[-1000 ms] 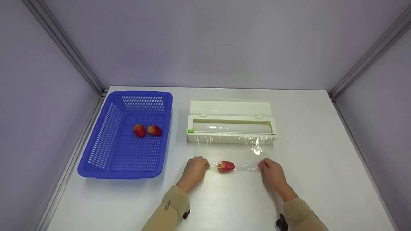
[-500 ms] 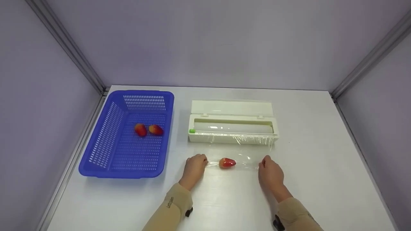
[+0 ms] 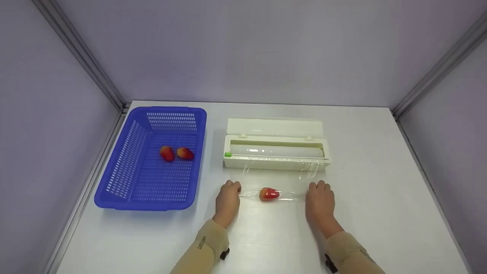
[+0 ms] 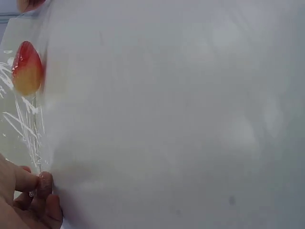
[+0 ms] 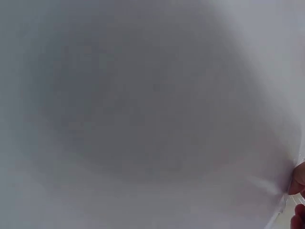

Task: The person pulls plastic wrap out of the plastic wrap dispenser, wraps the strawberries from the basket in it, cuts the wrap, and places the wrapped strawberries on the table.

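Blue basket (image 3: 146,208) is sitting off left, white wrap box (image 3: 276,163) is standing open ahead, clear film (image 3: 283,183) is stretching from its front, left hand (image 3: 228,199) is pinching the film's left end, right hand (image 3: 320,201) is gripping its right end, red-yellow fruit (image 3: 269,194) is lying between them, touching neither.
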